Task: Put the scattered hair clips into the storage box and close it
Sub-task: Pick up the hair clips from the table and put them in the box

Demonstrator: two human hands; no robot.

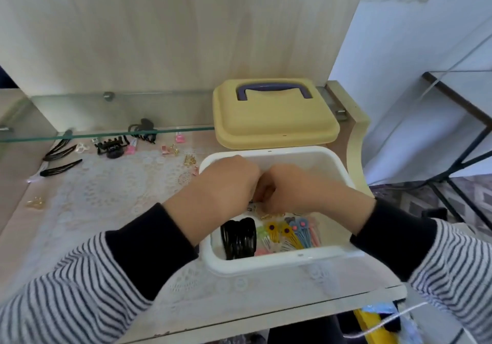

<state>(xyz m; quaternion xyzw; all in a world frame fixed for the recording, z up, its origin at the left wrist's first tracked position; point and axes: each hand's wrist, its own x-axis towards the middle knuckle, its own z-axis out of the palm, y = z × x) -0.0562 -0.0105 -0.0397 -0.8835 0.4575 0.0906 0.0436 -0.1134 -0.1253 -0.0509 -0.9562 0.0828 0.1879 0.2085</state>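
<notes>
The table (pixel 106 210) had a lace cloth on it. 1 yellow lid (pixel 274 120) lay just behind 1 open white storage box (pixel 266 262). The left hand (pixel 226 181) and right hand (pixel 298 186) met over the box, fingers curled down. I could not tell what they held. Inside lay black clips (pixel 239 237) and 2 yellow flower clips (pixel 273 231). Off to the left lay 1 black claw clip (pixel 111 148) and some long black clips (pixel 61 168).

Left hand (pixel 226 181), right hand (pixel 300 188) side by side, knuckles up, both curled downward; grasp hidden.
</notes>
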